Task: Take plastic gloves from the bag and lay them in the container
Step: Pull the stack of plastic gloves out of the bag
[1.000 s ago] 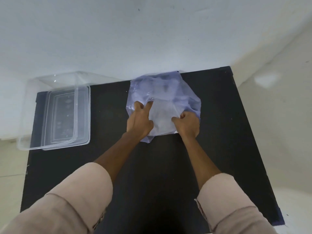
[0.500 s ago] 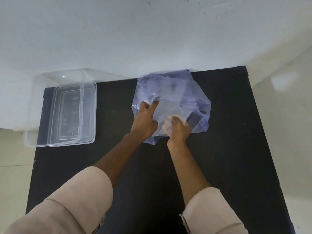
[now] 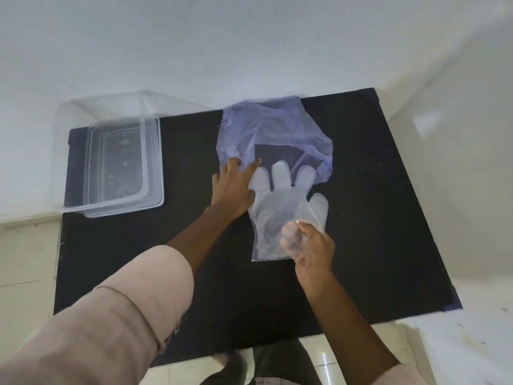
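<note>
A translucent bluish plastic bag [image 3: 266, 126] lies at the back middle of the black table [image 3: 194, 273]. My left hand [image 3: 233, 187] presses on the bag's near left edge, fingers spread. A clear plastic glove [image 3: 277, 207] is out of the bag's mouth, its fingers pointing away from me and overlapping the bag's near edge. My right hand [image 3: 311, 245] pinches the glove at its cuff end, just above the table. A clear rectangular container [image 3: 155, 162] stands open at the table's back left, with nothing visible inside.
A white wall runs behind the table. The table's right and front edges drop to a pale tiled floor. My feet show below the front edge. Bare black tabletop lies between the container and the bag.
My right hand has pulled back toward me from the bag's mouth, drawing a glove out flat. My left hand has stayed on the bag.
</note>
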### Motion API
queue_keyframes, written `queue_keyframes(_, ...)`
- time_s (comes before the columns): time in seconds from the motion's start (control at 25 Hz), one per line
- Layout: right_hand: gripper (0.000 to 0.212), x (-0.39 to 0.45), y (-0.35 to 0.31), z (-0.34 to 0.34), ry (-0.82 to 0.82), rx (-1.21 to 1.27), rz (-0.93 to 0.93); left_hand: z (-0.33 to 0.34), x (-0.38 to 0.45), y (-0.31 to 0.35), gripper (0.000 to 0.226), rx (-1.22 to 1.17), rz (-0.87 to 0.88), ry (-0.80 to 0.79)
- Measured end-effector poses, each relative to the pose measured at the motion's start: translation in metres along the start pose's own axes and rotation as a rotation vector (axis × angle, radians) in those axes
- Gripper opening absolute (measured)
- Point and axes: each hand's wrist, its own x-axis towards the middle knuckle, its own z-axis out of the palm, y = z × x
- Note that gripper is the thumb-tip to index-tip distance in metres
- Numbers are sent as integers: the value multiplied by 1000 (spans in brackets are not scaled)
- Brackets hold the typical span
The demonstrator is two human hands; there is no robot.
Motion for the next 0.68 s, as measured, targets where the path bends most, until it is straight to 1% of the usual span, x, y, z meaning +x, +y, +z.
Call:
queue_keyframes(0.04,13,-5,17,-8,12,1,8,-1,-19,-3,65,-24,15,67)
queue_keyframes(0.12,8,-17,57,-21,52,-8,38,3,-74,-15,52,-204,29,195)
queue_keyframes(0.16,10,-24,76,-25,63,4,55,10,-107,-22,47,-332,-4,228)
queue_keyframes(0.2,10,-30,94,-28,55,30,74,19,-141,-32,42,-475,-94,225)
queue_keyframes(0.24,9,-37,111,-29,37,50,85,29,-174,-41,36,-630,-245,187)
queue_keyframes(0.32,6,-53,142,-28,20,43,88,46,-229,-57,21,-964,-653,46)
queue_keyframes(0.36,8,-58,156,-27,22,31,82,51,-249,-64,19,-1099,-825,-15)
queue_keyframes(0.4,14,-62,167,-27,15,27,77,54,-263,-71,24,-1173,-922,-70)
queue_keyframes(0.44,21,-68,179,-25,1,29,74,55,-276,-78,32,-1204,-957,-110)
queue_keyframes(0.52,26,-77,197,-21,-10,4,55,53,-290,-91,43,-1259,-950,-146)
queue_keyframes(0.6,26,-84,207,-17,-25,-43,36,53,-300,-102,37,-1275,-932,-133)
queue_keyframes(0.68,29,-85,212,-13,-60,-124,28,55,-305,-113,22,-1226,-920,-112)
